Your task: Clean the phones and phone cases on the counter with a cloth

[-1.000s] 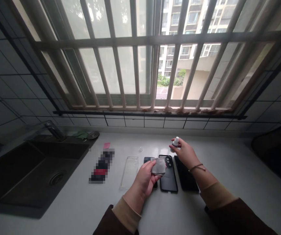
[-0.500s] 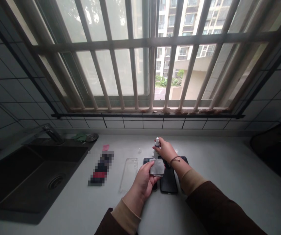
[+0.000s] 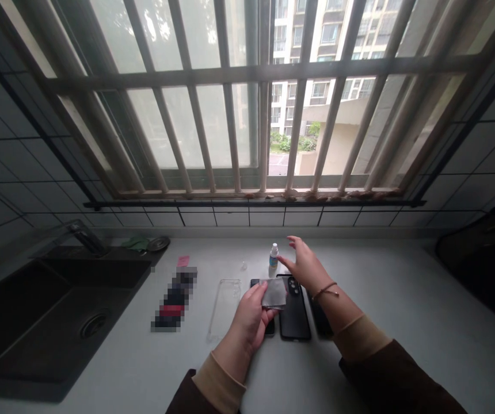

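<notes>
- Left of centre on the worktop (image 3: 372, 287): clear phone case (image 3: 224, 307)
- Lower centre: left hand (image 3: 250, 316), fingers (image 3: 256, 293) pinching a grey cloth (image 3: 274, 293)
- Upper centre: white-capped bottle (image 3: 274, 255)
- Centre: black-cased phone (image 3: 297, 319)
- Right of centre: right hand (image 3: 307, 267), fingers (image 3: 294, 241) spread, near the bottle

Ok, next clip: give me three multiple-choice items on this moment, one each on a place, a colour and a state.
1. Where is the small bottle?
A) in the left hand
B) in the right hand
C) on the counter

2. What colour is the cloth?
A) red
B) grey
C) green

3. How is the right hand?
A) open, holding nothing
B) gripping the bottle
C) pinching the cloth

1: C, it stands upright on the counter, touched by neither hand.
2: B, the cloth shows grey in the left hand.
3: A, its fingers are spread and empty.
</notes>
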Demonstrator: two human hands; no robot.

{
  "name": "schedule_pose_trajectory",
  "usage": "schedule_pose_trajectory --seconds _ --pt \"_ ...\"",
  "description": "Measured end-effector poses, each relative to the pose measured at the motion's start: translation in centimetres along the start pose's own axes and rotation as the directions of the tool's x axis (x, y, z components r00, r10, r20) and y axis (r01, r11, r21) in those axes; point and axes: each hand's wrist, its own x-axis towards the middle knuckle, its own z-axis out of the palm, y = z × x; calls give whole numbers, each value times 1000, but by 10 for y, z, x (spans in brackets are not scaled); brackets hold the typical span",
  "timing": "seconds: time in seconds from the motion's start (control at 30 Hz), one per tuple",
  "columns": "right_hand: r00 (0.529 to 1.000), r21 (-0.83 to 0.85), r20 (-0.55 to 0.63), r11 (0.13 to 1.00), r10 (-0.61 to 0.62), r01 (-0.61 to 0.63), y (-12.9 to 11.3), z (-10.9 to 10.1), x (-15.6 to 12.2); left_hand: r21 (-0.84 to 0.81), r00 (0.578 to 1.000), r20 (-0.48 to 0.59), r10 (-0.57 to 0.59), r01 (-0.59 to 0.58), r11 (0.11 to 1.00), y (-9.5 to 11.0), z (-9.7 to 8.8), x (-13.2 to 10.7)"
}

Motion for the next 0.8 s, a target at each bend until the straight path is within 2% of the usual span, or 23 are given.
schedule_pose_trajectory --seconds 0.07,0.13,0.27,0.37,0.47,0.53,0.63,0.8 --pt "998 32 -61 999 -10 12 -9 -16 -14 47 999 29 42 -43 998 0 0 -2" --pt "999 107 -52 994 17 -12 -17 -27 -32 71 995 55 80 -84 994 0 0 -3" --pt "971 273 210 946 118 -174 -24 -29 -69 44 979 134 153 -160 986 -1 1 -3" --pt "938 462 340 857 67 -229 -23 -21 -88 34 970 193 148 -158 987 -3 1 -1" --pt "928 623 365 721 76 -304 -24 -15 -98 39 966 214 142 -154 987 -4 0 0" --pt "922 708 373 611 101 -354 -27 -12 -100 79 975 181 125 -141 987 -5 -1 0" --pt "916 763 364 510 167 -396 -29 -10 -101 157 985 135 105 -126 980 -6 -1 2" --pt "888 794 375 401 267 -456 -27 -5 -102 242 970 215 115 -167 956 -3 -2 4"
